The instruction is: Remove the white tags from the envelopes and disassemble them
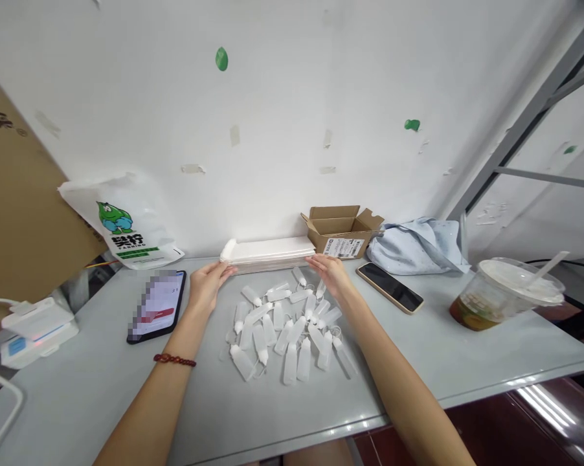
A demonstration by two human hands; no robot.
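Note:
Against the wall side of the table lies a long, low stack of white paper sheets or sleeves [272,251]; which of the two I cannot tell. My left hand [208,282] grips its left end, thumb and fingers closed at the edge. At the right end, my right hand [329,272] pinches the stack's corner in the same way. Between my forearms, several small translucent plastic squeeze bottles [291,362] lie in a loose heap, some with thin strap loops and caps. The heap sits just in front of the stack.
An opened cardboard box [343,239] stands behind my right hand, beside a light-blue cloth bundle [421,246]. Phones lie on both sides, a lit one [158,304] and a dark one [390,287]. A drink cup [505,294], a white printed bag [127,223] and a charger [39,330] surround them.

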